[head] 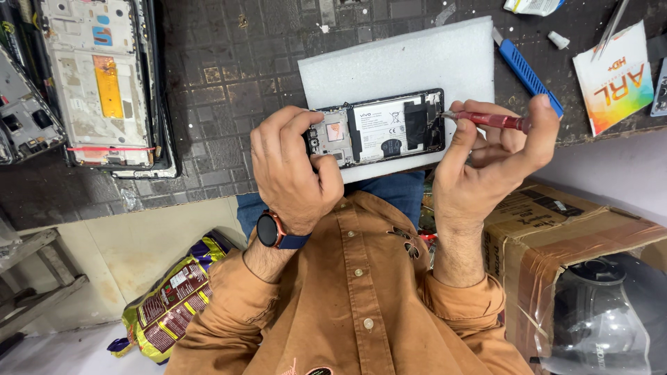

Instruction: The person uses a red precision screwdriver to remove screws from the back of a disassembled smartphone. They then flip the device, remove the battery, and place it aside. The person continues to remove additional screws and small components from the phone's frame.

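Note:
An opened phone [379, 128] with its back cover off lies on a white foam pad [403, 62] at the near edge of the dark workbench. Its battery and circuit board show. My left hand [292, 170], with a watch on the wrist, grips the phone's left end and holds it steady. My right hand [490, 156] pinches a red-handled screwdriver [490, 121]. The screwdriver's metal tip touches the phone's upper right corner.
Several stripped phone frames [97, 76] lie at the bench's far left. A blue utility knife [524, 69], a colourful card [615, 80] and tweezers [611, 28] sit at the right. Below the bench are a cardboard box [556, 236], a helmet [611, 312] and a snack bag [170, 302].

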